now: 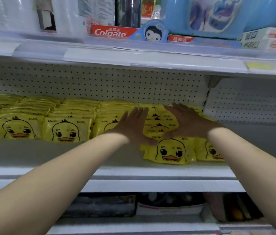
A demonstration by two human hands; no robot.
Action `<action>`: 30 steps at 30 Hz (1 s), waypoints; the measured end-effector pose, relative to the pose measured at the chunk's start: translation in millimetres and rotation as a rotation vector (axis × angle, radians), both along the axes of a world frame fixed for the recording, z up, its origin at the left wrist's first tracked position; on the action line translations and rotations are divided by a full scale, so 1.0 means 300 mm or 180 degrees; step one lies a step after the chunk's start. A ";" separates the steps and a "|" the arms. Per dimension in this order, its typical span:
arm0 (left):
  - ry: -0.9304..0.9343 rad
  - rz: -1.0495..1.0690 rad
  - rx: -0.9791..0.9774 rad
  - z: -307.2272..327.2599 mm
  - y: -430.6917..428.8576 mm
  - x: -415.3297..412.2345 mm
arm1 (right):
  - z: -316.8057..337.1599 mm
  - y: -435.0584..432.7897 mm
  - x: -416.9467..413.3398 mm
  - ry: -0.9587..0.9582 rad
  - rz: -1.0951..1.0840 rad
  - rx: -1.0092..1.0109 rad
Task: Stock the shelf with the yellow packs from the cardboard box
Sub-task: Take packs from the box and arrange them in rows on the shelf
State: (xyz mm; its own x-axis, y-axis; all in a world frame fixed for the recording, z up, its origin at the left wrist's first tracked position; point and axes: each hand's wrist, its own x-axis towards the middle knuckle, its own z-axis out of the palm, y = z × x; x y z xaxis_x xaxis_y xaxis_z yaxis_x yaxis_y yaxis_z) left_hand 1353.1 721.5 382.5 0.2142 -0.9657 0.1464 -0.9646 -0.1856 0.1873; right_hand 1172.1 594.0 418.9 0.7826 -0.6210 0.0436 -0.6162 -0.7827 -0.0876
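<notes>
Yellow packs with a duck face [66, 129] stand in several rows along the white shelf [133, 172]. A row of leaning yellow packs [157, 122] sits between my two hands. My left hand [132, 126] lies flat with straight fingers against the left side of that row. On the row's right side my right hand [186, 121] presses with straight fingers. One front pack [169, 150] stands nearer the shelf edge, and another pack [210, 150] beside it is partly hidden by my right forearm. The cardboard box is out of view.
A white pegboard back wall [100, 83] closes the shelf. The shelf above carries Colgate toothpaste boxes [113, 32], a blue pack [218, 14] and white packs [6, 12]. Dark items [100, 207] lie on the shelf below. Bare shelf floor [57, 153] spreads in front of the left rows.
</notes>
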 end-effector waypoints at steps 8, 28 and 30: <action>-0.0237 0.0020 0.0420 -0.029 -0.045 -0.180 | -0.052 -0.016 -0.127 0.1014 0.0081 -0.0033; -0.1288 0.0634 -0.0067 -0.086 -0.219 -0.095 | -0.179 -0.150 0.036 0.0093 0.0021 -0.1078; -0.1145 0.0660 -0.0058 -0.086 -0.250 -0.077 | -0.186 -0.171 0.050 0.0097 -0.0153 -0.1057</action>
